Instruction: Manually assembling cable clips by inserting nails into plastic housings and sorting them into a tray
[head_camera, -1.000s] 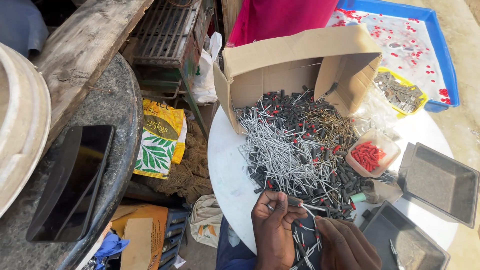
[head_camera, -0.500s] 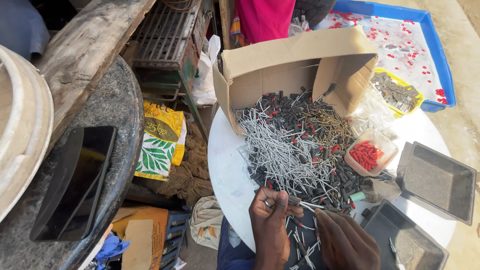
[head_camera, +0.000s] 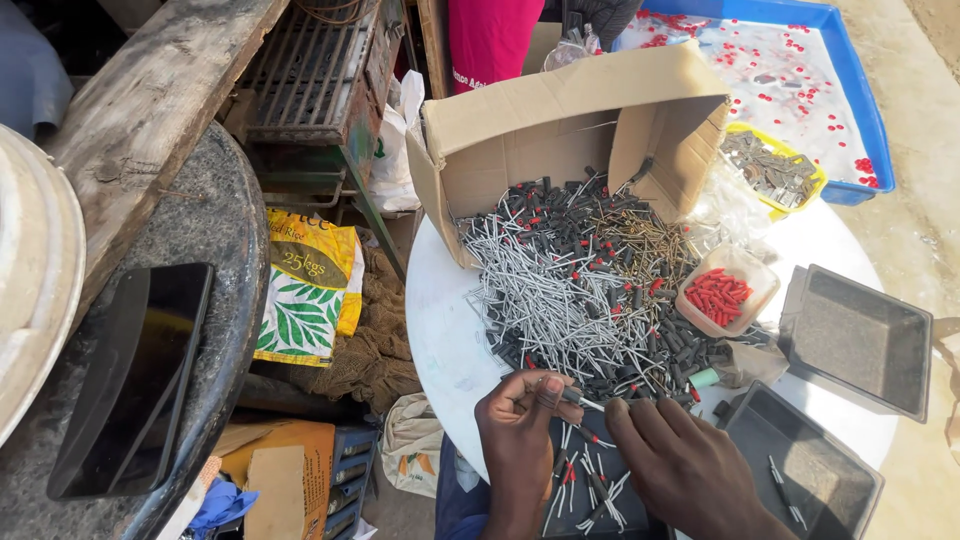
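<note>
My left hand fingers pinch one pin, right hand fingers curled beside it; few done pins at near tabletop edge, big pile left mid-tabletop.

right hand: wrist cut off at bottom edge | blue tray: top cropped

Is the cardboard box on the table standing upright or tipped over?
Tipped on its side: the cardboard box has its open mouth facing the person, and metal pins spill from it across the white table.
</note>
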